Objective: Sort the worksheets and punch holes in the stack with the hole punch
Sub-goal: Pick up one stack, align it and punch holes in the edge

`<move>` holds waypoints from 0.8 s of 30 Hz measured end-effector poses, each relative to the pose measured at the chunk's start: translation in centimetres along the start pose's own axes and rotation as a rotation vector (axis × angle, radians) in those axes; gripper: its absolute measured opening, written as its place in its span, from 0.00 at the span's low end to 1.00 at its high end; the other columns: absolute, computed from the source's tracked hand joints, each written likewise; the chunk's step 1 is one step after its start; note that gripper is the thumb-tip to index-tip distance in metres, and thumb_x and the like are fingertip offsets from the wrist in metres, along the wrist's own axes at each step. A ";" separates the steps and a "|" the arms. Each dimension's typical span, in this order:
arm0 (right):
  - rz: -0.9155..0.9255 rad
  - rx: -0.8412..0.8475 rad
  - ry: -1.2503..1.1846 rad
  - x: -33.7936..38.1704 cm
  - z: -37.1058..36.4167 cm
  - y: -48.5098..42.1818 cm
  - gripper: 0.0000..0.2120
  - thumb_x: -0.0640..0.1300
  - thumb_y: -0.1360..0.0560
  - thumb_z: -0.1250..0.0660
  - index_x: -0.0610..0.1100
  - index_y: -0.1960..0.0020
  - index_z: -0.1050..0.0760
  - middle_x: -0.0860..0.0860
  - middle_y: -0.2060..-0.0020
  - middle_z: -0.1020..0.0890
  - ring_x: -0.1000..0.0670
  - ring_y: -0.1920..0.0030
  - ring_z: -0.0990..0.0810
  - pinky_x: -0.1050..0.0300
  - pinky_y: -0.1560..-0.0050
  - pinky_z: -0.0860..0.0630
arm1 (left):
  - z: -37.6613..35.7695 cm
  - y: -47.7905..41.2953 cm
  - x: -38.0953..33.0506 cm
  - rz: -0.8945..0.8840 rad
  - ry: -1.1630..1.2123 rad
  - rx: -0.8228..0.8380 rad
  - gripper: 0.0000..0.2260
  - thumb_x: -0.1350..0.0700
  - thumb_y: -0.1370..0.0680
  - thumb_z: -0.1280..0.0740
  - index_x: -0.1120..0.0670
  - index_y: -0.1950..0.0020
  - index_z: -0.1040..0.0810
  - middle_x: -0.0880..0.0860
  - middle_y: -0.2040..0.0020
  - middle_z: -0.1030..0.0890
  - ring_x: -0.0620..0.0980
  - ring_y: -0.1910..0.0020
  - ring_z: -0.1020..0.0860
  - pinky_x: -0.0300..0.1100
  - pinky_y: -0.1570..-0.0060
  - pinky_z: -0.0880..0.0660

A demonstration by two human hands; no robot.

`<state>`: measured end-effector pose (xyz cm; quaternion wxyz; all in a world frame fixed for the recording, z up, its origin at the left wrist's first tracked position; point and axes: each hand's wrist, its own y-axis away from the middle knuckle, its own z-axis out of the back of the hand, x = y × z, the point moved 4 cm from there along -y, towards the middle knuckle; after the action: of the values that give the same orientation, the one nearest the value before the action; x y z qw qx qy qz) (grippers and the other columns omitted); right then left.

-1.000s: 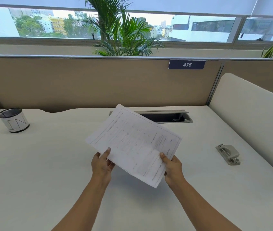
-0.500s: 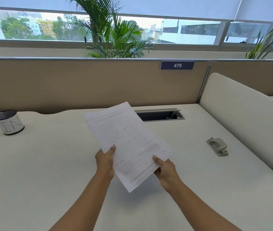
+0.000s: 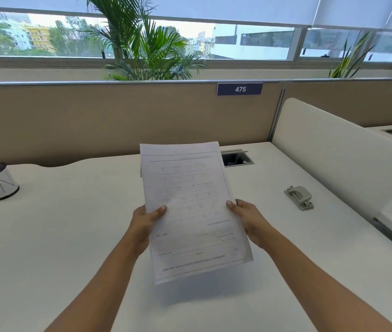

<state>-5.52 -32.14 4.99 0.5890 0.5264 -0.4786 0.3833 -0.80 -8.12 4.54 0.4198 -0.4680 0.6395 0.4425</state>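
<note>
Your left grip (image 3: 146, 221) and right grip (image 3: 246, 218) each pinch a side edge of the worksheets (image 3: 191, 207), lifted off the tabletop (image 3: 58, 236); hole punch (image 3: 299, 197) lies well right, untouched.

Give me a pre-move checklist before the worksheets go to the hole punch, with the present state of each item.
1. Grip: left hand and right hand each hold a long edge of the worksheets: ok.
2. Stack squared: a back sheet peeks out at the top left corner: not ok.
3. Print orientation: the top sheet's text reads upside down to the wearer: not ok.
4. Hole punch free: it sits alone on the desk, to the right, untouched: ok.
5. Desk below the stack: bare, room to tap the edges: ok.
6. Sheet count: cannot tell.
</note>
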 end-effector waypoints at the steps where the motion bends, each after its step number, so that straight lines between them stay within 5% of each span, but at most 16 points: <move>1: 0.019 -0.022 -0.021 0.0 0.1 0.0 0.15 0.46 0.22 0.39 0.36 0.42 0.26 0.41 0.47 0.18 0.41 0.47 0.19 0.46 0.45 0.22 | -0.3 0.0 0.2 0.007 -0.003 0.015 0.13 0.62 0.25 0.35 0.62 0.41 0.24 0.57 0.51 0.18 0.54 0.56 0.18 0.43 0.60 0.19; 10: 0.056 -0.026 -0.092 -1.0 2.0 -0.9 0.11 0.44 0.22 0.40 0.40 0.44 0.24 0.41 0.47 0.18 0.41 0.49 0.18 0.48 0.50 0.20 | -1.9 -1.4 1.6 0.078 -0.021 0.041 0.11 0.62 0.26 0.34 0.60 0.44 0.23 0.58 0.50 0.18 0.56 0.54 0.19 0.48 0.56 0.19; 16: -0.015 -0.040 -0.019 -1.4 4.9 -3.3 0.14 0.44 0.22 0.38 0.34 0.46 0.25 0.41 0.51 0.17 0.45 0.54 0.19 0.51 0.51 0.21 | -4.1 -3.7 2.4 0.062 -0.109 -0.002 0.09 0.61 0.26 0.33 0.59 0.46 0.23 0.55 0.54 0.17 0.52 0.59 0.17 0.42 0.64 0.19; 19: -0.084 -0.055 0.038 -1.8 7.1 -4.6 0.10 0.46 0.22 0.39 0.40 0.52 0.25 0.47 0.58 0.19 0.49 0.61 0.21 0.59 0.62 0.24 | -5.4 -5.0 3.2 0.079 -0.131 -0.021 0.11 0.61 0.26 0.33 0.61 0.44 0.24 0.56 0.54 0.18 0.54 0.57 0.18 0.44 0.61 0.20; 24: -0.119 -0.198 0.122 -2.7 12.6 -6.9 0.05 0.40 0.23 0.38 0.40 0.52 0.24 0.46 0.61 0.19 0.50 0.64 0.21 0.62 0.63 0.24 | -7.1 -6.8 4.9 0.126 -0.135 -0.070 0.14 0.62 0.26 0.33 0.63 0.41 0.25 0.59 0.51 0.19 0.56 0.56 0.20 0.48 0.53 0.23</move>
<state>-1.65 -45.45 0.50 0.6880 0.4687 -0.4451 0.3298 3.92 -17.21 0.50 0.4164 -0.4103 0.6221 0.5208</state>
